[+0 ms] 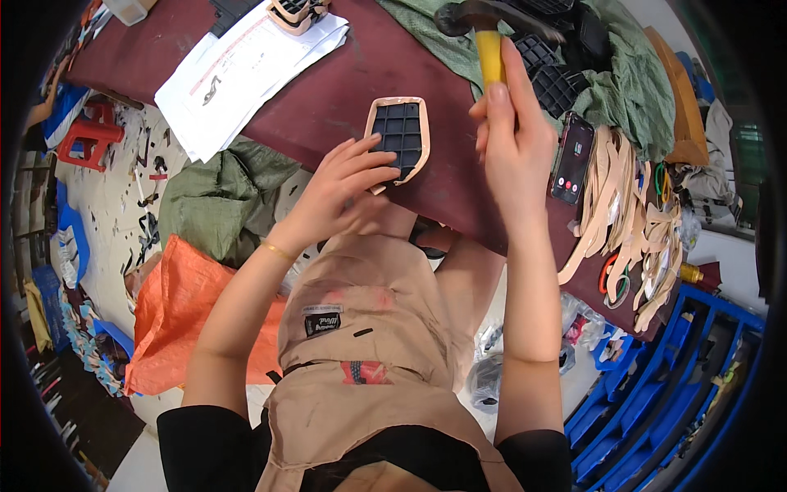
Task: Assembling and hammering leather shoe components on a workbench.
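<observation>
the right hand (516, 139) clenches an upright yellow-handled hammer (489, 41), head up, while the left hand's (344, 193) open fingers press the black gridded piece (399, 135).

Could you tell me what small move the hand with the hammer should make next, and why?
Probably a short, controlled tap down onto the tan rim of the black grid piece. The right hand holds the yellow-handled hammer raised above the table, while the left hand pins the piece flat; aim away from its fingers.

Tan fabric apron (369, 361) with a small black patch over short black sleeves (197, 435); thin gold bracelet (277, 251) below the left fingers.
</observation>
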Motion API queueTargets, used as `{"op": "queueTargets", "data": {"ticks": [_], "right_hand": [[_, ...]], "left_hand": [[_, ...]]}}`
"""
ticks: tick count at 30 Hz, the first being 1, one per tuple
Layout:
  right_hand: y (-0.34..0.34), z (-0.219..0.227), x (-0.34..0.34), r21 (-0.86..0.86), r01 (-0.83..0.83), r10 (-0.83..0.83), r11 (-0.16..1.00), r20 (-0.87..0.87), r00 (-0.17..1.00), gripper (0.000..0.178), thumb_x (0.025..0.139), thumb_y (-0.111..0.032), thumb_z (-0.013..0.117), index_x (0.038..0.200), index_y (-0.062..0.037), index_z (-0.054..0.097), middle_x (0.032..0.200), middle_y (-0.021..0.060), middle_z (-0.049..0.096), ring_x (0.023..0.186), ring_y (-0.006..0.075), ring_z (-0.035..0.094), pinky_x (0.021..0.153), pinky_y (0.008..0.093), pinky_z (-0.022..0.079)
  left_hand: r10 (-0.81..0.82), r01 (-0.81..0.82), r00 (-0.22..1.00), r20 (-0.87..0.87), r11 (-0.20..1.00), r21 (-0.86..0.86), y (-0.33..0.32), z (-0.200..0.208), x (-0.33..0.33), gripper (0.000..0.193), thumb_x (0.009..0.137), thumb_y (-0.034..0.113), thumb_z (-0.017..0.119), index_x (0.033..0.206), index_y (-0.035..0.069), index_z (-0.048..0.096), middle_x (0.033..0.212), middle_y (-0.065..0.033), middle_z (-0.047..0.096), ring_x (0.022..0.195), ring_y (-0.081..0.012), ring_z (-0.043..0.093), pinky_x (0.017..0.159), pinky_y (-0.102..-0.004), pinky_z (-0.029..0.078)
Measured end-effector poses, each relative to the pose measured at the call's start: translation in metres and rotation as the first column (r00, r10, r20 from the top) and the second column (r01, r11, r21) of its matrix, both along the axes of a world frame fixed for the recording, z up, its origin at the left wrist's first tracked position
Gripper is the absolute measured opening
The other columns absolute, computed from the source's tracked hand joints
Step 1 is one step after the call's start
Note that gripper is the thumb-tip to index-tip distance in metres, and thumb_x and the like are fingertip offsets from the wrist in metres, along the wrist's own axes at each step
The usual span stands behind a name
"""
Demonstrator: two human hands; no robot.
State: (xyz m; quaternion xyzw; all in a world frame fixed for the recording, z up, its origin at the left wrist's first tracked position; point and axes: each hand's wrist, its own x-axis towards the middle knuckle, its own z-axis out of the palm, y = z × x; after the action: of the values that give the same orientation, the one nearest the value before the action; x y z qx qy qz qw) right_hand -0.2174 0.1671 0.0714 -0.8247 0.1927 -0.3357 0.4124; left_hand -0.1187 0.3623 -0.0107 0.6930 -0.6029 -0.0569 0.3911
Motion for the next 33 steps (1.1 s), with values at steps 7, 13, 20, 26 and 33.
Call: {"op": "queueTargets", "data": {"ticks": [7,13,20,26,33], "right_hand": [[0.002,-0.044,-0.015,-0.178,-0.034,0.009,0.983,-0.138,0.990,0.045,0.087,-0.004,0.055,0.131,-0.0159,0.052,0.075,0.0179,0.058,0.064,0.0335,0.057,0.062,0.0408,0.047],[-0.007,-0.060,-0.006,-0.188,-0.152,0.103,0.970,-0.248,0.963,0.044,0.087,-0.003,0.055,0.131,-0.0078,0.050,0.075,0.0196,0.057,0.066,0.0332,0.059,0.062,0.0411,0.047],[-0.001,-0.057,-0.010,-0.040,-0.111,0.105,0.993,-0.142,0.984,0.041,0.088,-0.004,0.053,0.129,-0.0098,0.052,0.074,0.0206,0.058,0.067,0.0353,0.059,0.063,0.0408,0.047],[0.010,-0.061,0.001,-0.099,-0.232,0.219,0.968,-0.131,0.967,0.041,0.088,-0.007,0.054,0.128,-0.0107,0.052,0.081,0.0230,0.061,0.074,0.0399,0.060,0.067,0.0436,0.047],[0.023,-0.045,0.001,-0.004,-0.221,0.220,0.975,-0.101,0.970,0.038,0.090,-0.013,0.052,0.128,-0.0138,0.052,0.086,0.0250,0.062,0.081,0.0398,0.061,0.067,0.0460,0.047]], "left_hand": [[0.085,-0.130,0.966,-0.246,0.977,-0.170,-0.021,-0.023,0.010,0.008,0.083,0.011,0.062,0.083,0.004,0.065,0.093,-0.0044,0.067,0.103,-0.0249,0.061,0.098,-0.0426,0.040],[0.129,-0.177,0.963,-0.238,0.965,-0.193,-0.024,-0.029,0.010,0.008,0.084,0.011,0.061,0.083,0.004,0.065,0.090,-0.0070,0.067,0.101,-0.0252,0.062,0.095,-0.0419,0.043],[0.129,-0.188,0.955,-0.265,0.960,-0.209,-0.024,-0.029,0.007,0.010,0.084,0.012,0.061,0.083,0.003,0.066,0.089,-0.0070,0.068,0.099,-0.0256,0.063,0.096,-0.0423,0.043],[0.123,-0.184,0.954,-0.272,0.960,-0.211,-0.023,-0.025,0.003,0.011,0.085,0.012,0.060,0.083,0.002,0.065,0.090,-0.0070,0.068,0.099,-0.0256,0.062,0.095,-0.0423,0.043],[0.129,-0.179,0.967,-0.222,0.959,-0.219,-0.023,-0.026,0.005,0.008,0.084,0.009,0.061,0.082,0.001,0.063,0.089,-0.0073,0.067,0.100,-0.0277,0.061,0.095,-0.0416,0.043]]}}
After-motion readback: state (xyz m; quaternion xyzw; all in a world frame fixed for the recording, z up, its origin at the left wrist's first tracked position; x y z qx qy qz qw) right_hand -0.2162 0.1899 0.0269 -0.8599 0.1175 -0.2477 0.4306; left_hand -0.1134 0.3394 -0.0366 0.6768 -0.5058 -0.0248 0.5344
